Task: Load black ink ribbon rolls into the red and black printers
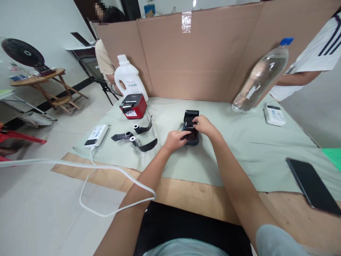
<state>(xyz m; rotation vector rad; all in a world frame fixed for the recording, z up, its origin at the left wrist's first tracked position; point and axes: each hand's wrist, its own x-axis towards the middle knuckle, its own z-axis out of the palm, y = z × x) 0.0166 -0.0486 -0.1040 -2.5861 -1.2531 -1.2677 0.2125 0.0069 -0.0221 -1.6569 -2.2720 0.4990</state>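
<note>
A small dark box-shaped device (194,142), which looks like a label printer, stands on the cloth in front of me with its lid (191,115) raised. Shiny black film (190,129) lies over its open compartment. My left hand (176,140) is at the device's left side, thumb and fingers closed at the film. From the right, my right hand (204,126) pinches at the film's upper right edge. My fingers hide part of the compartment. Loose rolls with black strips (146,145) lie to the left. Behind them stands a red and black box-shaped device (136,106) with black film at its front.
A white jug (130,79) and a leaning water bottle (262,80) stand before a cardboard screen (197,57). White power banks (96,136) lie at both sides. A white cable (117,167) crosses my left forearm. A phone (313,185) lies right. Other people sit beyond the screen.
</note>
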